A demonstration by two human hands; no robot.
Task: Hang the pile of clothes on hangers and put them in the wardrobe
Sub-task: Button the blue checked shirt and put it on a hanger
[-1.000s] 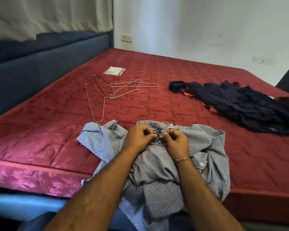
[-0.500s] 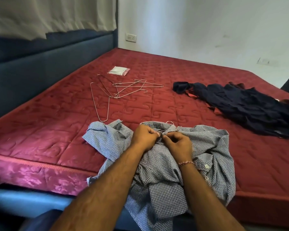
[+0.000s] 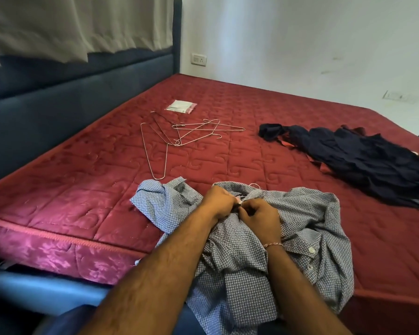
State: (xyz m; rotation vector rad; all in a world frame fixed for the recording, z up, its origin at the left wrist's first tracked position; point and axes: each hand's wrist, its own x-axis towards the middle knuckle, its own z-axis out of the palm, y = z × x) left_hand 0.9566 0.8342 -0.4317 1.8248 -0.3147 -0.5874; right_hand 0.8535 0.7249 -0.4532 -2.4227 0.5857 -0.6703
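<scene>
While both hands pinch its collar, the crumpled blue-and-white checked cotton shirt (image 3: 264, 243) lies at the red quilted mattress's (image 3: 82, 189) near edge.
Left hand (image 3: 219, 201) and right hand (image 3: 261, 215) curl round the placket; light, limp fabric (probably sliding on wire), best held at collar or shoulders.

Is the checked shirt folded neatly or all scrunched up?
Scrunched up: the checked shirt lies rumpled on the mattress, hanging over its edge.

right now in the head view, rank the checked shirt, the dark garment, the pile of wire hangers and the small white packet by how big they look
1. checked shirt, though it lies nearest the camera, which inflates it
2. dark garment, close behind; true order against the shirt is unsure
3. pile of wire hangers
4. small white packet, clearly smallest
</scene>
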